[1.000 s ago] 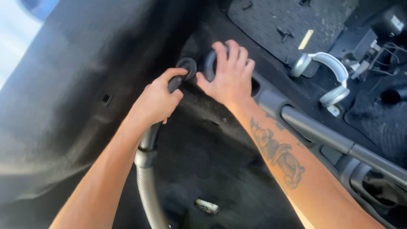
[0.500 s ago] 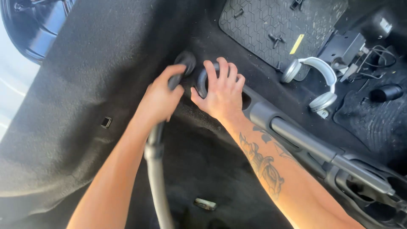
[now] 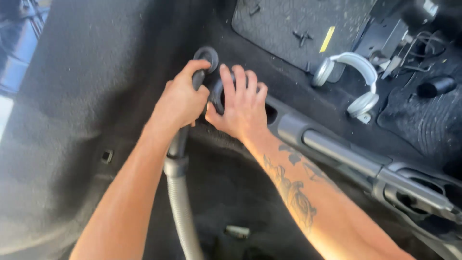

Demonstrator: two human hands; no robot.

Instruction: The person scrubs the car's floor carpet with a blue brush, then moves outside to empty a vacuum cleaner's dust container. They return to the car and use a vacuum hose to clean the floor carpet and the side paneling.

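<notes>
Right now: both hands on a vacuum nozzle, pressed to dark car carpet.

L hand (image 3: 180,103) is wrapped tight round the dark vacuum nozzle (image 3: 198,79), just above where it joins the grey ribbed hose (image 3: 183,212), which runs down toward the near edge. Nozzle tip sits by a round black grommet (image 3: 207,55) in the carpet (image 3: 72,120), far-centre. R hand (image 3: 240,106) is just right of the L one, fingers spread wide & curled over a dark ring-shaped part; can't tell if it grips it or only steadies it. Forearm w/ tattoo runs to near right. Grey seat rail (image 3: 337,151) lies right of the hands, white headphones (image 3: 351,79) farther right on the floor, well apart. Small pale object (image 3: 237,232) lies on carpet near centre.
</notes>
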